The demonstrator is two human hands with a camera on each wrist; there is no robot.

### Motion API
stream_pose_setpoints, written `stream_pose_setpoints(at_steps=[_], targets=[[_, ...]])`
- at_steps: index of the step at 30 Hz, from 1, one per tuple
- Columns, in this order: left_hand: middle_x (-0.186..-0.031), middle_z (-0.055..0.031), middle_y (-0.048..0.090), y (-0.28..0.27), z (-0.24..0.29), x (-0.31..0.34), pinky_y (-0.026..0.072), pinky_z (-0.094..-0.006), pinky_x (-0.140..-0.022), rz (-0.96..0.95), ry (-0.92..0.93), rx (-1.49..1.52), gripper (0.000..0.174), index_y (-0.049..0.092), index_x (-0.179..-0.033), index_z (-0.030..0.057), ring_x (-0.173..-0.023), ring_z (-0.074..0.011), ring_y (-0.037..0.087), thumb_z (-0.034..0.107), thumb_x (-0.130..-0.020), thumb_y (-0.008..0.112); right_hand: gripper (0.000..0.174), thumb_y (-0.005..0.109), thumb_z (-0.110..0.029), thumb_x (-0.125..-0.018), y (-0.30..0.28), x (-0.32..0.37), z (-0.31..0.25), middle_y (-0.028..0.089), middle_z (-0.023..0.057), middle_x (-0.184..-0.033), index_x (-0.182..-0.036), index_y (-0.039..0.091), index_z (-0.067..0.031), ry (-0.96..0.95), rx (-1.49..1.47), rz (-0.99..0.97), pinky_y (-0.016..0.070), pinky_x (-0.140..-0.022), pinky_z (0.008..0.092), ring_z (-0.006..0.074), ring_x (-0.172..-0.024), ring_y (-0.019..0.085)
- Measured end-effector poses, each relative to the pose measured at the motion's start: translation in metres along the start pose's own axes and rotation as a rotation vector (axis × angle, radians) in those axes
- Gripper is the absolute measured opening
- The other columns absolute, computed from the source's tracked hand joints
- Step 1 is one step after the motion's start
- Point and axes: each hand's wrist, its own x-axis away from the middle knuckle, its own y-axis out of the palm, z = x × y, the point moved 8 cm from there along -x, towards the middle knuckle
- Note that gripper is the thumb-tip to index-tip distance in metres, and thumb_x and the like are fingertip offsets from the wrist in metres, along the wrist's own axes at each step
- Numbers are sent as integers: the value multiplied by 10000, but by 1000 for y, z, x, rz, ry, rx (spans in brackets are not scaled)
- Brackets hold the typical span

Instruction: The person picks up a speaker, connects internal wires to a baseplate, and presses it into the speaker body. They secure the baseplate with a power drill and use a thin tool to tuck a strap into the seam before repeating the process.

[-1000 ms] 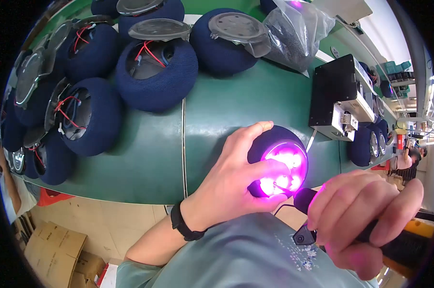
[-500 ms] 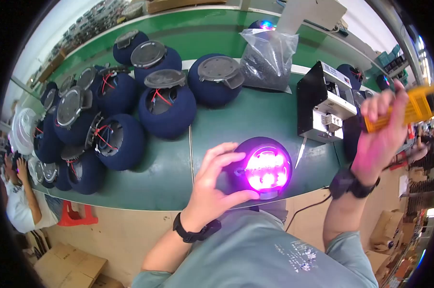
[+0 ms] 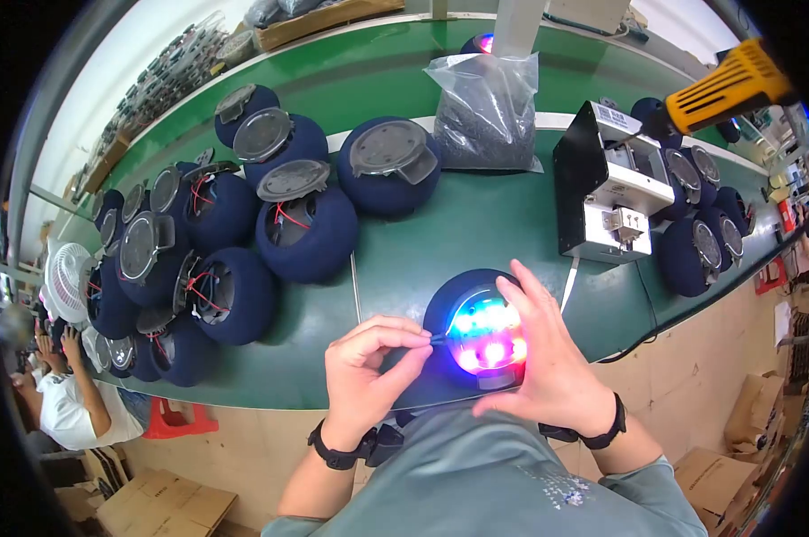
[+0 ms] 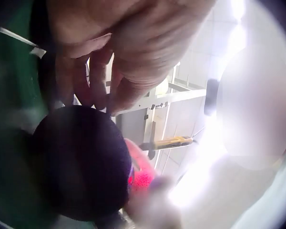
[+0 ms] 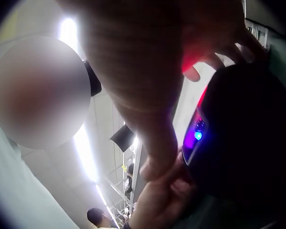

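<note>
A navy fabric-covered ball (image 3: 447,294) lies at the bench's front edge, its round face lit blue, red and pink by LEDs. My left hand (image 3: 369,365) pinches a short dark cord-like piece (image 3: 438,339) between thumb and fingertips at the ball's left side. What this piece is, I cannot tell. Around the ball's right side my right hand (image 3: 561,362) is spread, with fingers extended and thumb low near the front. The ball (image 4: 81,162) shows as a dark round shape under the left fingers in the left wrist view. In the right wrist view, the lit face (image 5: 195,136) glows beside the right hand.
Several navy balls (image 3: 310,237) with clear covers or red wires crowd the left. A bag of dark granules (image 3: 485,116) stands behind. At right are a black-and-silver machine (image 3: 606,192), more balls (image 3: 686,259) and a hanging yellow electric screwdriver (image 3: 727,88). Another person (image 3: 82,407) sits far left.
The right hand has let go of the electric screwdriver, which now hangs at upper right, and come to the ball. The left hand now pinches the dark piece. The lights turned from pink to mixed colours.
</note>
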Motion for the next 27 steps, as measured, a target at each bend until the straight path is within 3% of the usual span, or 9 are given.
stream_pose_setpoints(at_steps=[4, 8, 11, 14, 18, 20, 21, 24, 27], targets=[[-1132, -152, 764, -3, -6, 3, 619, -345, -963, 11, -81, 124, 182, 785, -1026, -62, -1074, -217, 748, -179, -889, 757, 1375, 1084, -329, -571, 5, -4, 3, 317, 286, -1685, -1672, 314, -40, -1, 16, 20, 384, -1248, 579, 527, -1535, 370], [-1160, -180, 739, -3, -13, 7, 616, -372, -960, -4, -58, 220, 233, 729, -1106, -78, -1075, -240, 741, -194, -904, 721, 1244, 1037, -284, -631, 3, -7, 0, 328, 303, -1644, -1635, 364, 11, -2, 11, 11, 401, -1240, 576, 517, -1503, 383], [-1160, -169, 739, -5, -12, 11, 619, -366, -986, 168, -229, 469, 290, 731, -1169, -77, -1090, -237, 743, -198, -905, 723, 1245, 1036, -314, -623, -3, -7, -4, 350, 291, -1637, -1626, 378, 18, -30, 11, 10, 387, -1248, 570, 508, -1510, 380], [-1135, -165, 725, -35, 2, 21, 619, -355, -983, 382, -84, 354, 310, 715, -1190, -86, -1069, -236, 748, -191, -899, 734, 1318, 1060, -368, -554, -32, -22, -7, 399, 288, -1624, -1619, 391, 29, -42, -81, 82, 363, -1266, 546, 475, -1531, 399], [-1152, -163, 723, -52, 21, 25, 621, -368, -965, 271, 18, 146, 378, 737, -1213, -47, -1120, -247, 728, -151, -856, 804, 1324, 1061, -321, -560, -72, -71, -54, 424, 297, -1612, -1634, 368, 26, -248, 30, 136, 402, -1228, 548, 491, -1520, 426], [-1197, -182, 727, -46, 70, 5, 615, -402, -948, 233, 338, -146, 474, 744, -1262, -19, -1141, -279, 717, -59, -816, 896, 1357, 1074, -390, -541, -56, -84, -59, 428, 292, -1631, -1634, 381, 20, -346, 23, 97, 372, -1250, 535, 452, -1526, 440], [-1229, -186, 731, -46, 82, -3, 600, -421, -937, 263, 396, -214, 554, 775, -1269, 17, -1106, -307, 717, 58, -752, 971, 1346, 1072, -383, -549, -47, -85, -60, 421, 303, -1637, -1636, 383, 11, -380, -6, 56, 379, -1245, 539, 456, -1529, 439], [-1214, -148, 732, -48, 88, -8, 597, -417, -913, 175, 430, -358, 519, 823, -1215, 62, -1100, -305, 711, 102, -722, 981, 1300, 1055, -290, -557, -27, -80, -58, 391, 288, -1647, -1643, 389, -31, -302, -113, -38, 405, -1211, 588, 514, -1512, 414], [-1169, -163, 717, -46, 91, -8, 608, -422, -883, 90, 499, -471, 444, 821, -1136, 39, -1066, -321, 712, 94, -723, 975, 1304, 1054, -269, -546, -16, -73, -54, 390, 286, -1649, -1646, 391, -46, -271, -108, -69, 409, -1209, 587, 513, -1504, 423]])
